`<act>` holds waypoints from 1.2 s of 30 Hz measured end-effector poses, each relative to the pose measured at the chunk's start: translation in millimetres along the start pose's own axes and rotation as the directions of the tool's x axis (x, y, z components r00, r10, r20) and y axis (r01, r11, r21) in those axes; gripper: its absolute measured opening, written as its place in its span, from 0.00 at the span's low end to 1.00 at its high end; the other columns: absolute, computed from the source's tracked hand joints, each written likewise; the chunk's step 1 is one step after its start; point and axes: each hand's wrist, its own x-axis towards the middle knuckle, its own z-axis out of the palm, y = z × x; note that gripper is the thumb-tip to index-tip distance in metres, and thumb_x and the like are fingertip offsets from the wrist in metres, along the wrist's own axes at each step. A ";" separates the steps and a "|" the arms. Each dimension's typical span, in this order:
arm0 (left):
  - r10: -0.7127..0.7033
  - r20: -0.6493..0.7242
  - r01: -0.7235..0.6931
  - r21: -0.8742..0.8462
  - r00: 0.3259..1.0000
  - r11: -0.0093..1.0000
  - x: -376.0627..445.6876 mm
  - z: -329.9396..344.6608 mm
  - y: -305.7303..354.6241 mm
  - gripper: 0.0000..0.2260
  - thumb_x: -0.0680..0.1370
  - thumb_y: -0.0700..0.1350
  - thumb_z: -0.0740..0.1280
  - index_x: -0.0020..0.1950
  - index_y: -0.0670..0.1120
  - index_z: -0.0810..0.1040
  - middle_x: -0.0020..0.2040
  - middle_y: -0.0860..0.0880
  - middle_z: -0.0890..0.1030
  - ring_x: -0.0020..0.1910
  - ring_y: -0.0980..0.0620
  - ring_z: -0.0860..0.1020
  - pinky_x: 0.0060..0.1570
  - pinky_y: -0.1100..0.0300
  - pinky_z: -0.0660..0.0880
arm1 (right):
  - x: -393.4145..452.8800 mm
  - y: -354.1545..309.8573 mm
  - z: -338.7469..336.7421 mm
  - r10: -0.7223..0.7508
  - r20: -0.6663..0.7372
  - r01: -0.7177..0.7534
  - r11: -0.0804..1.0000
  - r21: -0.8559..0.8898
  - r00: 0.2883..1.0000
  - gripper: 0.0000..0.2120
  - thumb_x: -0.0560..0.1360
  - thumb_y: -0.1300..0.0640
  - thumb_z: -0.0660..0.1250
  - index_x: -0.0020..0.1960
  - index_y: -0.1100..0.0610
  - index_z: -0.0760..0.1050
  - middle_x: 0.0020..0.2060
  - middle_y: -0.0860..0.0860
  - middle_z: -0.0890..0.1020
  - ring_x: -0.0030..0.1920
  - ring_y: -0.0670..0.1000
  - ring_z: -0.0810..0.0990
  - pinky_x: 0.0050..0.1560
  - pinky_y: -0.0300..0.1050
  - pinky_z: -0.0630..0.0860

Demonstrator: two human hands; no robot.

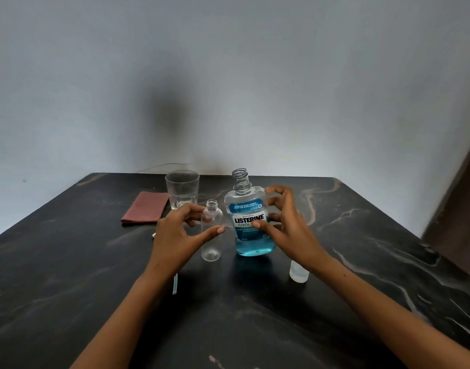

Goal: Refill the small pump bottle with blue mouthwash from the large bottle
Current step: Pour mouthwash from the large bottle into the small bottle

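So the big mouthwash bottle [251,222] is standing upright near the middle of the dark marbled table [361,262], cap off, with blue liquid filling roughly the bottom part of it and the label facing the camera. Just to the left of it, nearly touching, the small clear bottle [211,231] is standing upright too, its neck open and nothing inside as far as I can see. The left hand [175,235] is sitting left of that small bottle with the fingers spread and lightly curved around it, thumb reaching across the front; it's looking like it's cupping the bottle without actually squeezing it, so an unclenched hand. The right hand [287,230] is doing the same thing on the right side of the mouthwash bottle, fingers splayed and loosely bent beside the label, thumb pointing at it, not really clamped on. Behind and left of the mouthwash bottle a drinking glass [182,189] is standing, and a folded reddish cloth [146,211] is lying flat further left of that. In front and to the right of the mouthwash bottle, partly hidden under the right wrist, some small pale see-through piece [299,274] is sitting on the table; can't tell what it is. In front and to the left, a thin pale tube [174,284] is poking out from under the left wrist.
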 end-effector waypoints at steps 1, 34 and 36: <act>0.000 0.000 0.000 0.002 1.000 1.000 0.0 -0.2 0.0 0.23 0.61 0.61 0.73 0.50 0.50 0.78 0.42 0.59 0.81 0.43 0.70 0.77 0.40 0.78 0.70 | -0.4 0.1 0.2 0.002 0.001 -0.002 1.000 -0.004 1.000 0.23 0.75 0.57 0.68 0.57 0.38 0.59 0.53 0.37 0.74 0.51 0.34 0.79 0.47 0.34 0.79; -0.038 0.100 0.044 -0.059 0.994 0.997 2.4 -7.4 -0.6 0.24 0.61 0.60 0.73 0.51 0.49 0.81 0.43 0.59 0.82 0.44 0.67 0.79 0.41 0.78 0.71 | 30.5 -30.7 -63.2 -0.064 0.408 0.157 0.967 -0.199 0.911 0.29 0.68 0.60 0.75 0.65 0.47 0.68 0.55 0.41 0.82 0.51 0.49 0.84 0.46 0.49 0.83; -0.038 0.104 0.044 -0.058 0.994 0.997 2.3 -8.3 -1.0 0.24 0.61 0.60 0.73 0.51 0.49 0.82 0.44 0.59 0.83 0.44 0.66 0.79 0.41 0.78 0.71 | 32.7 -31.8 -64.8 -0.073 0.443 0.168 0.969 -0.179 0.893 0.29 0.68 0.60 0.75 0.65 0.47 0.69 0.57 0.43 0.81 0.51 0.50 0.84 0.43 0.50 0.83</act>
